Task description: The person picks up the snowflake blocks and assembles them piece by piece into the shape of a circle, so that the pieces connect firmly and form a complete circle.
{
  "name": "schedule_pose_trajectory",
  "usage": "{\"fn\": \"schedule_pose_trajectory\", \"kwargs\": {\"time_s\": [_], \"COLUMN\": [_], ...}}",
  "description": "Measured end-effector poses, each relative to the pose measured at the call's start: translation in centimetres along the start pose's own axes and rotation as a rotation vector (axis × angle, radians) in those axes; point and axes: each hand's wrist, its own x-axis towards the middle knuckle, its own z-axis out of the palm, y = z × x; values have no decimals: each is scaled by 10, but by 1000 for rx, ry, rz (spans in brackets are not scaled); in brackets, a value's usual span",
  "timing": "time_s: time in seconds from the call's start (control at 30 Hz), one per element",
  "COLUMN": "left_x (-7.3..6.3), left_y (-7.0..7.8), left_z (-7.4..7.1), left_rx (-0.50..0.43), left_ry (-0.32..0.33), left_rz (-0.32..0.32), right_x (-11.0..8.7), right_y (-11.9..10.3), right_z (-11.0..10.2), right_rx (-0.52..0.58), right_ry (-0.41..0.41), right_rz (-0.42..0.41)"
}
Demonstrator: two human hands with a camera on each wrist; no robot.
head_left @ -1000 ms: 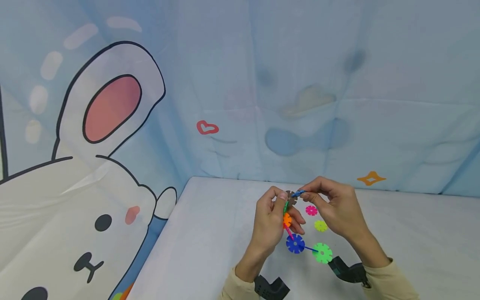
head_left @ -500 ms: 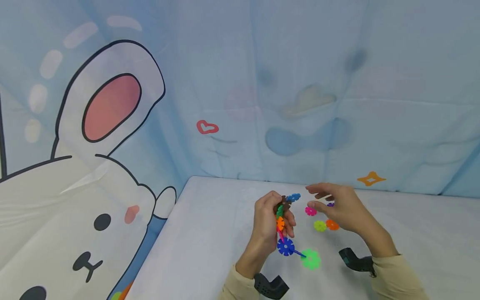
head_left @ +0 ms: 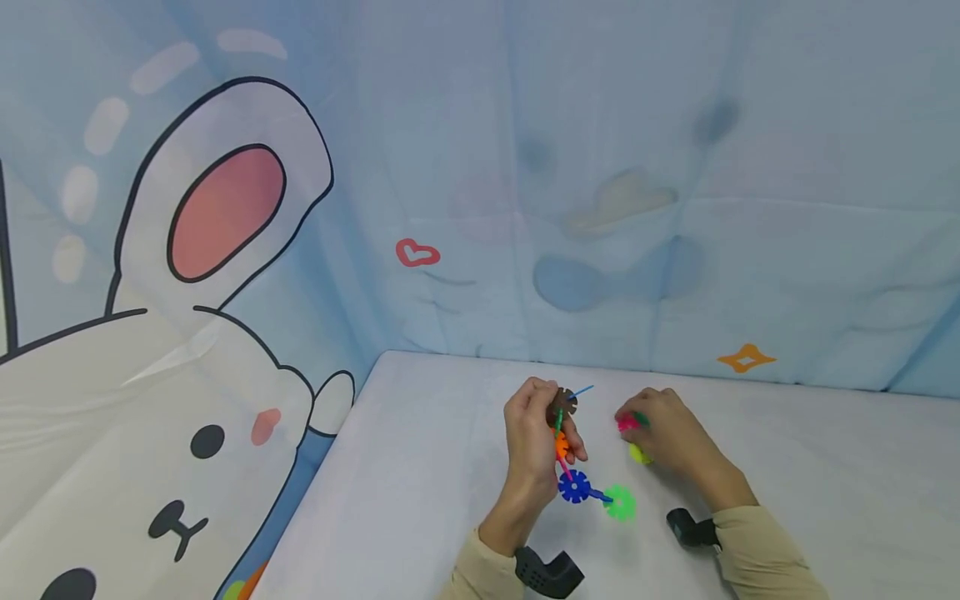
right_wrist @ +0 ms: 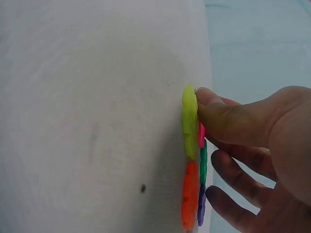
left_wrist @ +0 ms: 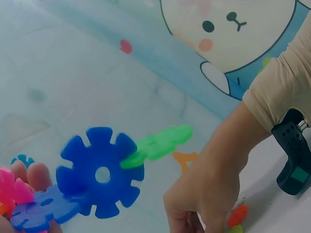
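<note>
My left hand grips a chain of slotted plastic snowflake discs above the table. A brown disc sits at the fingertips, a light blue disc sticking out edge-on from it. Below hang green, orange and pink discs, then a dark blue disc, another blue one, and a light green disc at the free end. My right hand is down at the loose discs, thumb and forefinger at a pink disc; I cannot tell whether they pinch it. A yellow disc lies just beside the thumb.
Loose orange, green and purple discs lie flat near the right hand. White cloth covers the table. A blue printed curtain rises behind it, with a rabbit figure on the left.
My right hand let go of the light blue disc, which stays on the chain, and moved down to the loose discs. My left hand lowered slightly with the chain.
</note>
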Motion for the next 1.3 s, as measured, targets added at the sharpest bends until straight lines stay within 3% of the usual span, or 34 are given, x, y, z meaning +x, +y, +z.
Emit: {"fn": "schedule_pose_trajectory", "kwargs": {"time_s": [0.2, 0.37, 0.47, 0.7, 1.0, 1.3], "left_x": [1, 2, 1, 0, -2, -5], "left_y": [-3, -3, -2, 3, 3, 6], "left_z": [0, -1, -1, 0, -1, 1], "left_rx": [-53, -83, -94, -103, -81, -21], "left_ry": [64, 78, 61, 28, -28, -92], "left_rz": [76, 102, 104, 86, 88, 96], "right_x": [0, -1, -2, -6, -19, -29], "right_y": [-2, -2, -3, -22, -61, -78], "right_z": [0, -4, -11, -39, -74, -86], "right_rx": [28, 71, 98, 256, 579, 700], "right_ry": [13, 15, 51, 246, 221, 222], "right_rz": [41, 61, 46, -23, 13, -36]}}
